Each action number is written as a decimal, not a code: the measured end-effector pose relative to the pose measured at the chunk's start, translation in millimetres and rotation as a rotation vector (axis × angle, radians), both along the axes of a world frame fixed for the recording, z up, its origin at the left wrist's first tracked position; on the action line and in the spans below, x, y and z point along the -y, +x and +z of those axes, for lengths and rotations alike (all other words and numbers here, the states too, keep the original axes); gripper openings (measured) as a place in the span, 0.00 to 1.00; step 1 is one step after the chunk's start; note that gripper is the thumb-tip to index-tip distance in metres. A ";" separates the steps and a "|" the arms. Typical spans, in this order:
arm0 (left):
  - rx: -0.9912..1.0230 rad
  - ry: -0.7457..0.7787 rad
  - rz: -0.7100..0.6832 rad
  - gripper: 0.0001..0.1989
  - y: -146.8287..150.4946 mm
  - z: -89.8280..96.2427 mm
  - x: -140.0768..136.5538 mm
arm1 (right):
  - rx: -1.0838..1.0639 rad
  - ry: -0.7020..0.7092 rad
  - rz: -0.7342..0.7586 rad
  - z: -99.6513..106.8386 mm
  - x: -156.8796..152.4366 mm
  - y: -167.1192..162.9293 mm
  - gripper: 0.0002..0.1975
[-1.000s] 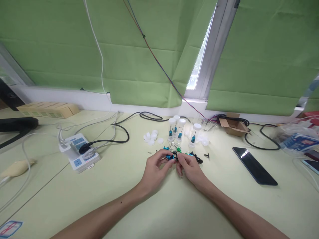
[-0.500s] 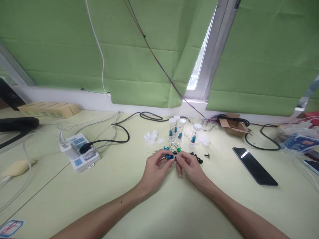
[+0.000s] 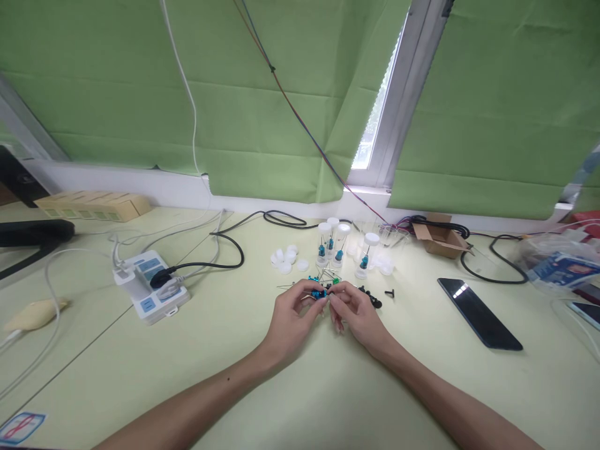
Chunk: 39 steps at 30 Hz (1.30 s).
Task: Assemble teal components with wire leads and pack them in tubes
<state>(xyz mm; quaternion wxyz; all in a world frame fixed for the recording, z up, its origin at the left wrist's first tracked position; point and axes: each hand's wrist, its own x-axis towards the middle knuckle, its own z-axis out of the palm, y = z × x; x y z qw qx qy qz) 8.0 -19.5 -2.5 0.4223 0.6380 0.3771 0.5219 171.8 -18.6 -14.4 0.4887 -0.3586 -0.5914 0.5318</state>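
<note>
L hand (image 3: 291, 317) is holding a small blue part (image 3: 319, 294) over the near-mid bench (image 3: 300, 400); its fingers (image 3: 304, 286) are pinching the part btwn thumb & index, w/ the part's R end showing past the tips; R hand (image 3: 355, 309) is meeting it from the other side, thumb & index curling close together right at that end; can't tell if those R fingers (image 3: 341, 307) are gripping a piece of their own, tips too small & partly hidden; the other R fingers are hanging curled below.

Just behind the hands, thin metal rods (image 3: 329, 273) are lying crisscross, w/ a green piece (image 3: 335, 281) nr them; a cluster of black pieces (image 3: 370, 297) is sitting just R of the R hand, & a lone black T-shaped piece (image 3: 389, 293) is lying a bit farther R.

Farther back, four clear vials (image 3: 362, 273) w/ white lids are standing upright, each containing a blue-based, thin-stemmed piece; loose white caps (image 3: 284, 257) are lying L of them; a phone (image 3: 479, 312) is resting screen-up on the R, well apart from the hands; an open carton (image 3: 445, 249) is sitting behind it; a power strip (image 3: 152, 287) w/ plugs in is lying on the L; green blinds (image 3: 281, 125) are hanging behind it all.
</note>
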 end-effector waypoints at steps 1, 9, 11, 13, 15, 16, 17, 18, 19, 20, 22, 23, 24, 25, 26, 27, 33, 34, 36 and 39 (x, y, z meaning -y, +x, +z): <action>0.000 0.000 -0.004 0.06 0.0 -0.5 -0.1 | -0.004 -0.001 0.004 0.8 0.1 0.2 0.14; -0.009 0.023 -0.014 0.06 2.0 2.2 1.8 | 0.043 0.036 0.016 0.8 -1.9 0.2 0.18; -0.010 0.024 -0.017 0.05 2.4 3.3 2.3 | 0.074 0.040 -0.005 0.0 -1.8 0.0 0.19; -0.010 0.021 -0.022 0.05 2.7 3.9 2.6 | 0.101 0.040 -0.024 -0.7 -1.3 -0.4 0.21; -0.007 0.022 -0.023 0.05 2.7 3.9 2.7 | 0.114 0.037 -0.033 -1.2 -1.0 -0.9 0.22; -0.008 0.025 -0.020 0.05 2.5 3.7 2.6 | 0.109 0.031 -0.034 -1.4 -0.9 -1.1 0.22; -0.008 0.029 -0.015 0.05 2.2 3.3 2.4 | 0.098 0.022 -0.030 -1.5 -0.8 -1.3 0.21; -0.010 0.032 -0.010 0.05 1.8 2.8 2.2 | 0.081 0.011 -0.025 -1.6 -0.8 -1.3 0.20; -0.012 0.033 -0.006 0.05 1.3 2.2 1.9 | 0.063 0.002 -0.020 -1.5 -0.7 -1.3 0.18; -0.012 0.031 -0.004 0.05 0.9 1.6 1.6 | 0.047 -0.006 -0.013 -1.4 -0.6 -1.2 0.17; -0.008 0.022 0.001 0.05 0.4 0.3 0.9 | 0.032 -0.009 0.002 -0.8 0.0 -0.9 0.15; -0.006 0.019 0.001 0.06 0.3 -0.2 0.5 | 0.031 -0.007 0.008 -0.3 0.5 -0.7 0.15; -0.006 0.018 0.002 0.06 0.4 -0.5 0.1 | 0.030 -0.004 0.014 0.3 1.0 -0.6 0.14; -0.006 0.019 0.004 0.06 0.5 -0.7 -0.2 | 0.028 -0.001 0.019 0.9 1.6 -0.6 0.14; -0.008 0.022 0.005 0.06 0.7 -0.8 -0.5 | 0.027 0.002 0.021 1.6 2.0 -0.6 0.14; -0.012 0.024 0.006 0.06 0.8 -0.7 -0.6 | 0.024 0.004 0.020 2.3 2.4 -0.7 0.14; -0.030 0.031 0.009 0.06 1.2 1.2 1.6 | 0.032 0.011 0.014 2.4 0.5 -1.0 0.16; -0.029 0.031 0.005 0.06 1.3 1.6 2.0 | 0.039 0.013 0.012 1.7 -0.1 -1.0 0.17; -0.026 0.032 -0.006 0.07 1.8 2.4 2.6 | 0.054 0.017 0.006 0.2 -1.1 -1.0 0.19; -0.026 0.030 -0.021 0.07 2.4 3.2 2.4 | 0.060 0.013 0.002 -0.4 -1.1 -1.1 0.20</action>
